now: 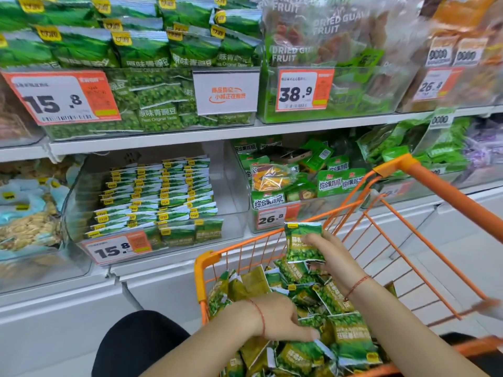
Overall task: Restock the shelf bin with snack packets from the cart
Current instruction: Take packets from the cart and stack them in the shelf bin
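Observation:
An orange wire cart (424, 183) stands against the shelving, its lower part heaped with green pea snack packets (348, 333). My right hand (330, 257) holds one green packet (303, 242) upright above the heap, near the cart's far rim. Down in the pile, my left hand (283, 319) grips packets, fingers curled among them. The clear shelf bin (234, 186) on the lower shelf holds neat rows of the same green packets (160, 197) on its left side; its right side is bare. A 15.8 price tag (117, 248) fronts it.
The upper shelf carries a full bin of green pea bags (152, 104) and dried guava bags (326, 36). To the bin's right is a bin of mixed green packets (294, 180). A dark-clothed knee (136, 344) is at the bottom left. White shelf base (68, 308) runs below.

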### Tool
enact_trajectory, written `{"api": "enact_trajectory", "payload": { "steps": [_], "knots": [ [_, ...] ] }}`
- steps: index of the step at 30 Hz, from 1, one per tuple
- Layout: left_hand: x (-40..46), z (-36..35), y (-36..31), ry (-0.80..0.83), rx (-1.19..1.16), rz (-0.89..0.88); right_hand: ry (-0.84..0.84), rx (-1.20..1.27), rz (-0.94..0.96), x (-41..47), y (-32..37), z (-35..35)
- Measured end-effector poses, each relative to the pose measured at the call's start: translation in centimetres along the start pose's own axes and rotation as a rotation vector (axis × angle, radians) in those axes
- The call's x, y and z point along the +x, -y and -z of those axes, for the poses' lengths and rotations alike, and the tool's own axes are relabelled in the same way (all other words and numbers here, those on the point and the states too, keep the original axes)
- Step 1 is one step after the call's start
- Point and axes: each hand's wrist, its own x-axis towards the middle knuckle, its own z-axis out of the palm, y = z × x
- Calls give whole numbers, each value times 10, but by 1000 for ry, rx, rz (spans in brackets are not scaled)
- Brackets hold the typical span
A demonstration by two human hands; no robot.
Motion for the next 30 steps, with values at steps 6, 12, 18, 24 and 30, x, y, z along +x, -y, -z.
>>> {"api": "enact_trajectory", "payload": {
  "steps": [6, 12, 18, 24, 30],
  "knots": [
    [14, -7, -9, -26, 22, -48, -60, 27, -107, 6, -12, 11],
    [-25, 33, 8, -373, -805, -178, -74, 68, -126, 14, -20, 12],
    [-28, 50, 17, -755, -1270, -151, -9, 183, -123, 8, -18, -1],
    [-27, 44, 9, -884, -1143, -184, 20, 263, -92, -14, -10, -8],
    [-30, 44, -5, -890, -1011, -191, 94, 248, -30, -26, 3, -18]
  ]
}}
